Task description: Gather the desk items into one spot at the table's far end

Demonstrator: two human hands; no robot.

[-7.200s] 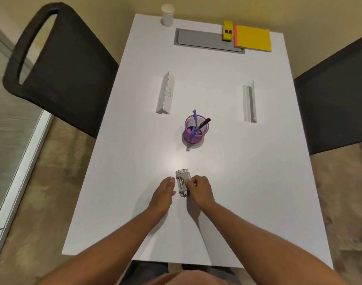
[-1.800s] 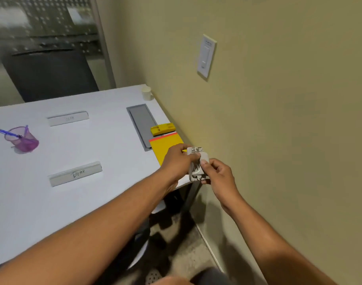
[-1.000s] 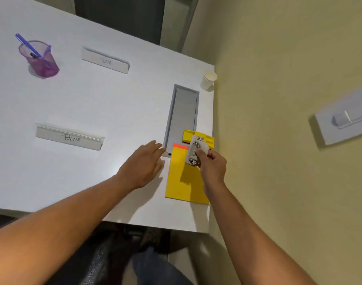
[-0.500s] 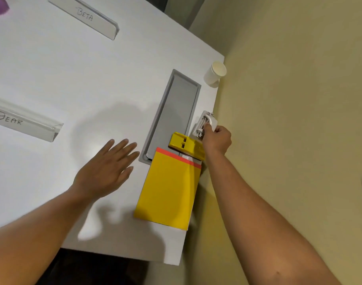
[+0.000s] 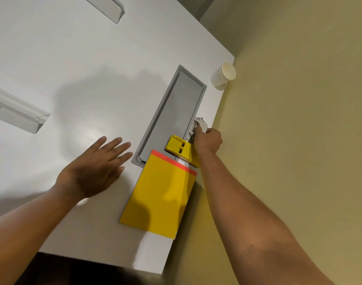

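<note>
Left hand (image 5: 93, 171) flat above the white table (image 5: 73, 58), fingers straight and spread, holding nothing. Further right, yellow notepad (image 5: 159, 194), then yellow stapler (image 5: 179, 148) just beyond it. Right hand (image 5: 206, 139) pinching the small metal-and-white punch (image 5: 198, 126) at the wall-side edge; probably rigid, light, best gripped across its sides.

glossy white table (image 5: 93, 58), matt yellow notepad (image 5: 161, 194)
</note>
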